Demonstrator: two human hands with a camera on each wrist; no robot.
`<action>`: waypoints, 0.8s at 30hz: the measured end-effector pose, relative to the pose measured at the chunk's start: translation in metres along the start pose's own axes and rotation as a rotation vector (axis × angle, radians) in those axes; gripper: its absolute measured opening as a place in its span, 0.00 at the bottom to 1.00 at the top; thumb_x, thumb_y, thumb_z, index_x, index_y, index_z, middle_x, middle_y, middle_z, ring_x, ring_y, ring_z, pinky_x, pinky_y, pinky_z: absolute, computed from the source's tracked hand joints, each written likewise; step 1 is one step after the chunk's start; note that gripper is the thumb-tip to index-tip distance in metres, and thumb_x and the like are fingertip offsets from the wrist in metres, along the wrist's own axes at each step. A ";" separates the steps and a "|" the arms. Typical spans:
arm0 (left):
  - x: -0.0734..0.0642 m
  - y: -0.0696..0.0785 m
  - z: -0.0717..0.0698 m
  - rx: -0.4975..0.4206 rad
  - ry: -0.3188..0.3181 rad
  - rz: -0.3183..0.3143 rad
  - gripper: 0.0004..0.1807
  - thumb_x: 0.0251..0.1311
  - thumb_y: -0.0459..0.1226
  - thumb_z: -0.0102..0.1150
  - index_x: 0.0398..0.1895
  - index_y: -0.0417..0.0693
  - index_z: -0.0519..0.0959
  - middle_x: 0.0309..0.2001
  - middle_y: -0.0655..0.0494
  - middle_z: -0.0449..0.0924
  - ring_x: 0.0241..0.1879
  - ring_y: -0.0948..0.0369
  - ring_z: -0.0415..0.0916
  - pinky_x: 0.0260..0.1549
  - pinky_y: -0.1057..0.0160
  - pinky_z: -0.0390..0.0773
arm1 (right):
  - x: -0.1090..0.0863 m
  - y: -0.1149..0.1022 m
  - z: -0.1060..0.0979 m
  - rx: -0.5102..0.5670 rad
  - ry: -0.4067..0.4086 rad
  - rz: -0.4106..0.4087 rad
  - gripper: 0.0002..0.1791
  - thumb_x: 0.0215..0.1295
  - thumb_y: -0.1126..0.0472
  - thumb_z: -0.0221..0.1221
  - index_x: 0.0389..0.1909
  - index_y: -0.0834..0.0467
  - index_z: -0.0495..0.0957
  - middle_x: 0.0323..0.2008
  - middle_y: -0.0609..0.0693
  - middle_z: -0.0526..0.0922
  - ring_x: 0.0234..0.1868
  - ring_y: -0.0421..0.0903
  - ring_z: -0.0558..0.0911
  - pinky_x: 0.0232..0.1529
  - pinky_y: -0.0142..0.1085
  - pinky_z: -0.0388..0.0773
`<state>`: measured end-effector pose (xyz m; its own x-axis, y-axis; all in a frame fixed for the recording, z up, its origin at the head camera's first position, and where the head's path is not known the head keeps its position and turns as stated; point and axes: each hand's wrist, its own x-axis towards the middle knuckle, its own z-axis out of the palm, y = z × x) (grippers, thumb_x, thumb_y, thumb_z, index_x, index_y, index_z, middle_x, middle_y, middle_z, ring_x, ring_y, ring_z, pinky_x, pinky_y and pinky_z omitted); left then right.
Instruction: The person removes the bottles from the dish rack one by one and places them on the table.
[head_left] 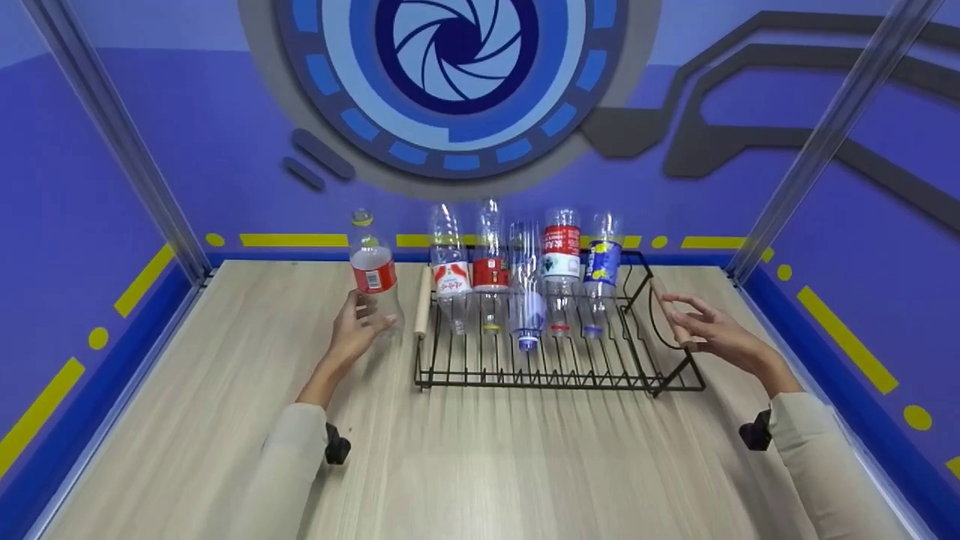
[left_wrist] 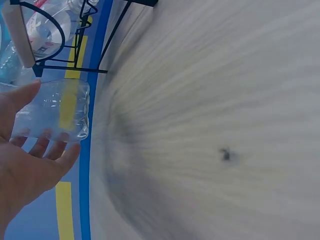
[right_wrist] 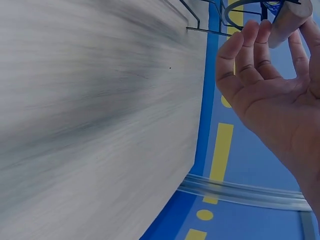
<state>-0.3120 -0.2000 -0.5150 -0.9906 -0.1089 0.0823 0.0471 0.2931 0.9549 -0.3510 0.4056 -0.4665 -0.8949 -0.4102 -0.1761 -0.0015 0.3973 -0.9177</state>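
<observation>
The bottle (head_left: 375, 277) I'm watching looks like thin, clear plastic with no drink showing, so I'd judge it light, easily dented and a bit slippery; a gentle grip round the body below the label should do. It's just left of the rack (head_left: 536, 386), upright with a slight lean; I can't tell if its base meets the table (head_left: 450, 465). My left hand (head_left: 352, 326) holds its lower part, thumb (left_wrist: 25, 95) on the rack side, fingers opposite. The right hand (head_left: 720, 334) is loosely bent at the handle (right_wrist: 291, 22); whether it grips I can't tell
</observation>
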 end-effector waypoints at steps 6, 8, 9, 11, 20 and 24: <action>0.009 -0.009 0.010 0.034 0.013 0.010 0.38 0.66 0.34 0.66 0.75 0.42 0.59 0.71 0.35 0.65 0.72 0.39 0.65 0.71 0.42 0.66 | 0.002 0.002 -0.001 0.010 -0.007 0.006 0.31 0.82 0.50 0.48 0.80 0.48 0.53 0.71 0.50 0.65 0.57 0.39 0.76 0.55 0.41 0.79; 0.012 -0.013 0.012 0.057 0.027 0.014 0.38 0.65 0.33 0.66 0.75 0.41 0.59 0.71 0.34 0.65 0.71 0.37 0.65 0.70 0.41 0.67 | 0.002 0.003 -0.001 0.020 -0.015 0.011 0.31 0.82 0.51 0.48 0.80 0.48 0.53 0.77 0.55 0.57 0.58 0.36 0.77 0.55 0.40 0.78; 0.012 -0.015 0.013 0.072 0.034 0.020 0.38 0.65 0.32 0.66 0.75 0.41 0.59 0.70 0.33 0.66 0.71 0.37 0.66 0.69 0.40 0.68 | 0.002 0.004 -0.002 0.024 -0.018 0.013 0.31 0.82 0.51 0.48 0.80 0.48 0.52 0.79 0.57 0.53 0.58 0.35 0.77 0.56 0.40 0.78; 0.015 -0.015 0.015 0.096 0.040 0.044 0.37 0.64 0.31 0.66 0.74 0.40 0.60 0.69 0.31 0.67 0.70 0.36 0.68 0.69 0.40 0.68 | 0.000 0.004 -0.003 0.040 -0.018 0.014 0.31 0.82 0.51 0.48 0.80 0.49 0.52 0.81 0.60 0.48 0.59 0.34 0.77 0.56 0.37 0.79; 0.025 -0.010 0.022 0.121 0.018 0.060 0.36 0.61 0.29 0.68 0.71 0.40 0.63 0.69 0.31 0.69 0.69 0.35 0.69 0.68 0.39 0.69 | -0.003 0.004 -0.004 0.023 0.012 0.015 0.32 0.81 0.51 0.49 0.80 0.49 0.53 0.72 0.50 0.63 0.57 0.37 0.79 0.58 0.41 0.79; 0.025 -0.011 0.024 0.121 0.019 0.051 0.35 0.62 0.29 0.67 0.71 0.41 0.63 0.70 0.31 0.67 0.70 0.35 0.67 0.69 0.39 0.68 | 0.001 0.004 -0.001 0.041 0.025 -0.005 0.32 0.80 0.53 0.51 0.79 0.52 0.55 0.73 0.51 0.63 0.58 0.33 0.78 0.58 0.41 0.80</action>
<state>-0.3408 -0.1826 -0.5299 -0.9847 -0.1082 0.1363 0.0806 0.4110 0.9081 -0.3529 0.4079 -0.4699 -0.9058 -0.3911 -0.1629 0.0118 0.3609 -0.9325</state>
